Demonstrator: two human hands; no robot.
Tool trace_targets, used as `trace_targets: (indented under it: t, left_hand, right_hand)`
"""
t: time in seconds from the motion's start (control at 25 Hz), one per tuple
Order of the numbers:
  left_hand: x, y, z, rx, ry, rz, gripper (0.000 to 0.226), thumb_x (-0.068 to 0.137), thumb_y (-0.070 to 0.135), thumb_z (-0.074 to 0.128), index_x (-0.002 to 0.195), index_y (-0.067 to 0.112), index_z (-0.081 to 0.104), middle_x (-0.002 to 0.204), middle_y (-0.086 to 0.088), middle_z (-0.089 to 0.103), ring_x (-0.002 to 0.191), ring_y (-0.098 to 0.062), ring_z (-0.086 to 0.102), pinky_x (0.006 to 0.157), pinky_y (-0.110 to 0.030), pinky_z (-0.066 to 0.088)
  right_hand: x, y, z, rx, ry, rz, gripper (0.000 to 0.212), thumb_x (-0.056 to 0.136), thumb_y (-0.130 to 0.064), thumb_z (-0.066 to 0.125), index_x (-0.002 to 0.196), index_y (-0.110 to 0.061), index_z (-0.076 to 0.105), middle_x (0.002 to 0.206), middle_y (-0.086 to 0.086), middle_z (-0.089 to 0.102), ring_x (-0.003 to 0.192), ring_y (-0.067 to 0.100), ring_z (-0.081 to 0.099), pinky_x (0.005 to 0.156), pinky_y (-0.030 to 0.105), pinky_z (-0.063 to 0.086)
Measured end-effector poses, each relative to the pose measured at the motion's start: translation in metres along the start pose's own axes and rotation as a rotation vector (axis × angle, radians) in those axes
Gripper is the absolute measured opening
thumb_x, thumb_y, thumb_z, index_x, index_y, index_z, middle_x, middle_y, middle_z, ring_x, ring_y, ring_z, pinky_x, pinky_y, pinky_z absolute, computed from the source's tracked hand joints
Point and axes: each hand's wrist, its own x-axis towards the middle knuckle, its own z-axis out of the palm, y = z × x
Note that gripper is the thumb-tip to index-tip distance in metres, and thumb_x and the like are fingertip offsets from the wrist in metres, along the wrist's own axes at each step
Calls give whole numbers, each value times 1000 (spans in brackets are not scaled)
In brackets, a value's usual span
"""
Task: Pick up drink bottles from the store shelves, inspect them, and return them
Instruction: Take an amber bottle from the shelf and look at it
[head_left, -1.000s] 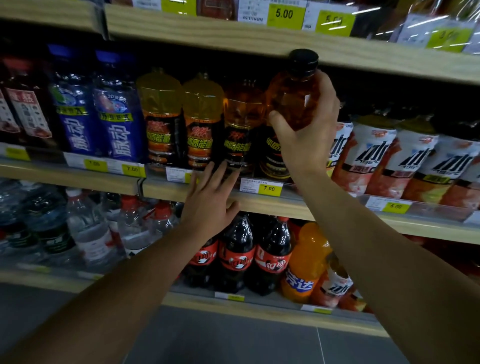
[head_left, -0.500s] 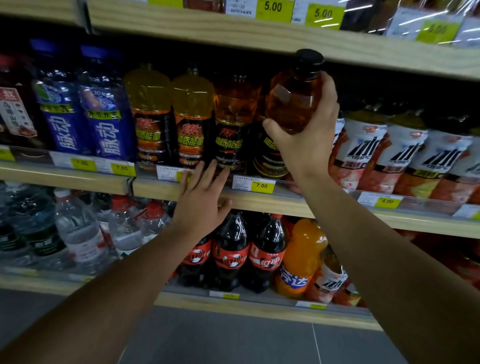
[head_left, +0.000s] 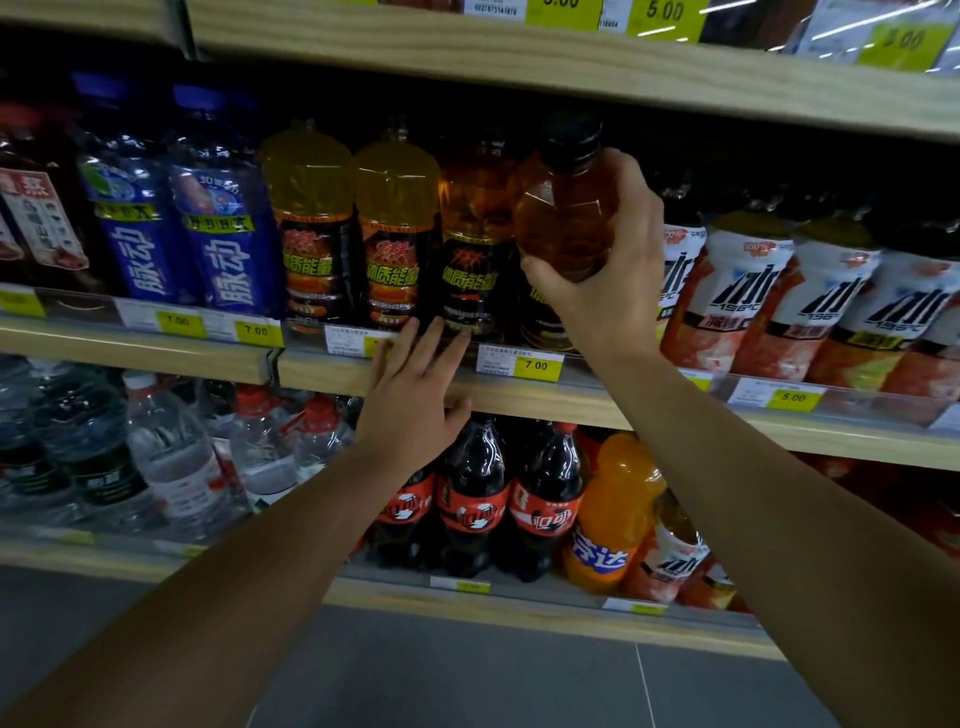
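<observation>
The right hand curled its thumb and fingers round the shoulder of an amber drink bottle with a black cap, holding it tilted at the mouth of the middle shelf, its cap close beneath the edge of the upper shelf. The left hand lay lower and to the left, fingers straight and slightly spread, over the shelf's wooden front edge and its price strip, beside a yellow 7.00 tag. Whether the fingertips touched the bottles behind could not be told. The held bottle stood just right of three like-labelled energy drinks, with blue-labelled bottles further left and white-and-red bottles to the right. On the lower shelf stood clear water bottles, dark cola bottles and an orange soda. Grey floor tile ran along the foot of the shelving. Both bare forearms reached up from the bottom of the view.
</observation>
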Motion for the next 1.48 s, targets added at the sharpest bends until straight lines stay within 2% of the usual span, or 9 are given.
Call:
trace_targets:
  t: [0.08,0.24,0.44,0.64,0.8,0.92,1.16,1.36,1.48]
  left_hand:
    - [0,1,0,-6,1,-2,73,92,42,63,155,22,32,163,-10,27,153,-33,12,122,-57,16]
    - [-2,2,2,-31,28,-9,73,89,39,67,153,19,37,160,-12,31,151,-35,16,120,-59,19]
    - [-2,4,1,-50,22,-20,73,90,38,67,153,18,37,161,-12,30,152,-35,13,120,-59,20]
    - [-2,4,1,-43,-9,-30,74,91,38,64,155,20,32,163,-10,24,153,-33,9,122,-57,16]
    - [-2,6,0,-52,-2,-40,74,90,35,66,155,20,32,163,-11,24,153,-33,9,122,-57,16]
    - [-1,4,-2,-46,-24,-36,75,91,36,64,156,23,28,165,-9,20,154,-31,5,123,-53,13]
    - [-1,5,-3,-40,-50,-38,78,92,37,62,158,24,22,166,-7,14,154,-30,0,123,-51,7]
    - [-2,5,-1,-32,-49,-35,78,92,36,62,158,24,22,167,-7,12,154,-30,-1,124,-53,8]
    - [-2,5,2,-22,-48,-40,78,92,37,61,158,23,21,167,-7,10,154,-30,-2,124,-55,9]
  right_hand:
    - [0,2,3,30,25,12,90,75,-26,84,148,-16,33,141,7,40,130,15,43,106,37,46]
    - [-5,5,1,70,36,35,89,75,-24,83,147,-13,32,139,2,39,129,12,43,106,27,43]
    - [-19,7,-6,122,97,128,90,72,-23,81,144,-14,28,135,-2,42,125,13,49,101,38,50]
    - [-1,3,-11,149,58,172,83,78,-20,80,142,-12,29,122,-11,51,112,-5,55,95,22,51]
    - [18,7,6,71,-94,209,88,74,-34,79,146,-25,30,129,-4,54,120,13,54,102,40,49]
    - [17,14,12,39,-56,275,86,78,-33,78,149,-23,31,135,-1,45,125,13,44,107,37,44]
    - [35,13,17,-174,-47,315,85,81,-35,79,152,-19,33,140,7,40,123,21,49,95,19,40]
    - [39,15,14,-335,-69,239,76,84,-27,76,148,-18,35,142,10,39,116,29,56,95,40,52]
    - [41,20,14,-473,-98,193,65,89,-21,68,147,-21,38,143,7,42,121,32,50,100,42,47]
